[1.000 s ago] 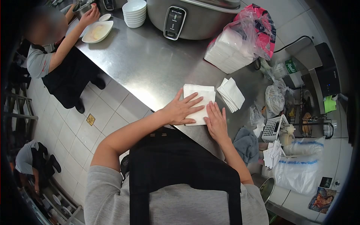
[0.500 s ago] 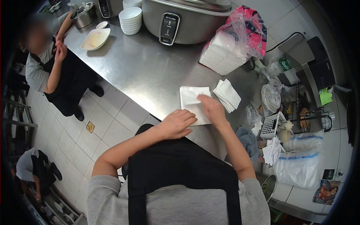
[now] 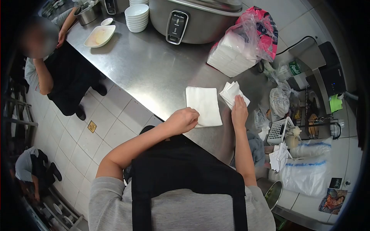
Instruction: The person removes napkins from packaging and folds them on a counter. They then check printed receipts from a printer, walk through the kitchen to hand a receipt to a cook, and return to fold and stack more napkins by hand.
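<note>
A square white paper napkin stack lies flat on the steel counter in front of me. My left hand is closed at its lower left corner, thumb and fingers pinched at the napkin's edge. To the right, my right hand rests its stretched fingers on a fanned pile of folded napkins. The palm side of that hand is hidden from view. Behind both piles sits a thick block of white napkins in a clear and pink plastic bag.
A large grey rice cooker stands at the back of the steel counter, beside stacked white bowls and a used dish. A printer and plastic bags crowd the right. Another person stands at the left.
My right hand has moved right from the flat napkin stack onto the folded pile. My left hand's fingers have curled in at the corner. The person at left has lowered one hand.
</note>
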Motion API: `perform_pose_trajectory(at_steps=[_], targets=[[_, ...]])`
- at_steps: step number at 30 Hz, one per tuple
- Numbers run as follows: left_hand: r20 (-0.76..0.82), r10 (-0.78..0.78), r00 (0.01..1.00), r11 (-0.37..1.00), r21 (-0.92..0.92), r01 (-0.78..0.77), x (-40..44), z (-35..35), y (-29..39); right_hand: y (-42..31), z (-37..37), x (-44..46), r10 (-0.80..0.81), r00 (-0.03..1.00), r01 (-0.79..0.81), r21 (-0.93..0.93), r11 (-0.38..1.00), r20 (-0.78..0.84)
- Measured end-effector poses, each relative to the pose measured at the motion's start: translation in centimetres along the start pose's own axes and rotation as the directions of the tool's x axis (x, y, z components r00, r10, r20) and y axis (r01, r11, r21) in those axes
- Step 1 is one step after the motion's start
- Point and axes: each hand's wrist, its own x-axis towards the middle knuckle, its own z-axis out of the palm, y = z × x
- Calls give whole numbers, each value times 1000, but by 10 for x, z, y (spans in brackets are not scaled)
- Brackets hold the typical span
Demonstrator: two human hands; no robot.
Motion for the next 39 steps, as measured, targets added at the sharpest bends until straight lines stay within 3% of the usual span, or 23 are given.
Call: perform_pose_trajectory(at_steps=[3,4,6,7,8,9,10,11,12,13,15,16,18,19,21,22,24,25,27,37,39], targets=[[39,-55,998,998,-37,57,5,-1,-5,-5,-13,-2,3,1000,-3,35,999,-5],[41,-55,998,998,-37,57,7,-4,-4,-16,-28,1,-6,999,12,148,989,-41],[34,-206,978,956,-206,209,10,-12,0,-34,-57,7,-14,997,33,259,965,-75],[36,-209,977,955,-206,212,12,-17,3,-43,-72,7,-53,986,-53,600,798,157],[63,-255,965,942,-210,263,14,-23,7,-50,-82,6,-171,922,-213,825,523,347],[91,-299,950,926,-212,312,15,-26,8,-59,-86,5,-169,922,-216,825,522,348],[94,-298,950,926,-212,311,15,-22,4,-68,-89,3,-273,882,-165,796,582,383],[65,-302,951,884,-356,304,13,-16,-4,-72,-90,2,-371,828,-106,766,635,421],[34,-310,950,823,-492,286,12,-12,-10,-61,-68,1,-487,816,47,804,593,312],[32,-309,950,823,-491,285,12,-13,-13,-55,-58,0,-488,816,49,804,593,310],[85,-424,902,756,-515,404,11,-16,-13,-51,-44,-1,-243,733,-409,697,589,635],[83,-427,900,755,-516,406,11,-19,-11,-52,-39,-1,-246,731,-408,698,589,636],[118,-542,832,742,-397,540,13,-23,-6,-61,-29,1,-87,781,-594,778,204,619],[118,-542,832,742,-398,540,12,-19,-8,-67,-25,3,-87,781,-594,778,205,619],[-59,-485,873,832,-339,439,11,-10,-14,-76,-18,9,43,831,-553,814,178,555],[-60,-486,872,831,-341,440,12,-8,-15,-76,-14,10,42,830,-553,813,179,556],[-120,-526,842,837,-250,487,16,-6,-19,-75,-3,12,174,861,-499,732,463,477],[-122,-528,840,835,-252,489,17,-5,-20,-74,1,13,171,861,-499,731,465,479],[-188,-517,835,853,-191,485,18,-2,-23,-75,6,15,210,903,-415,630,656,376],[-219,-461,860,881,4,473,25,-3,-24,-85,7,16,274,933,-357,523,774,231],[-119,-480,869,862,118,492,27,-6,-18,-86,7,16,253,943,-330,503,799,218]])
